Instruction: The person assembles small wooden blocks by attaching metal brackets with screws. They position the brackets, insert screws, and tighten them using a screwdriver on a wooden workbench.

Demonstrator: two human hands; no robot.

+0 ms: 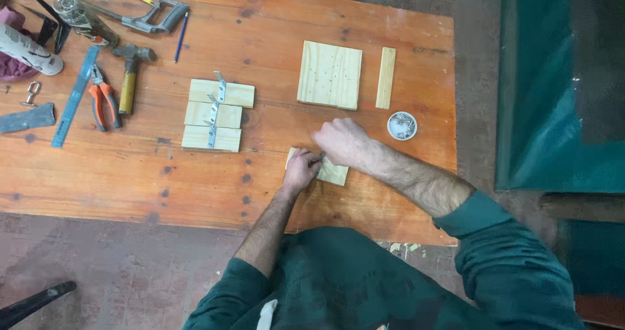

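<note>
Both hands were met over a small wood block at the near middle of the table, its long axis left-right. It was pressed down by the left hand; a small metal piece, hard to identify, was pinched by the right hand. A round dish of screws was seen right; 3 bracketed boards left.

hands together, fingers curled, forearms bare

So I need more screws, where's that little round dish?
In the head view the round dish sits on the table's right side, just right of the right hand and below the narrow wood strip.
</note>
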